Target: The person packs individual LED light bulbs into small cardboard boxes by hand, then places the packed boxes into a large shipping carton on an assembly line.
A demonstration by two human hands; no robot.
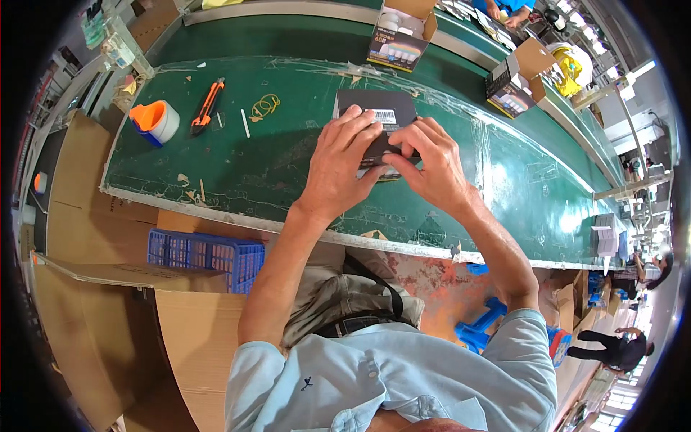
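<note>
A dark grey carton (400,102) with a white barcode label stands on the green workbench (281,155) in front of me. My left hand (335,160) grips its left side, with the fingers laid over the top and the thumb at the near edge. On the right side of the carton, my right hand (437,162) has its fingers bent and its thumb pressed at the near edge. Both thumbs come close together there. My hands cover much of the top and near side, so the flap under them is partly hidden.
Left on the bench lie an orange utility knife (208,108), yellow rubber bands (265,107), a white stick (245,123) and an orange-and-white round container (168,122). Beyond stand open bulb cartons (394,55) (508,92). A blue crate (245,263) sits below. Another person's hands (504,14) show at top.
</note>
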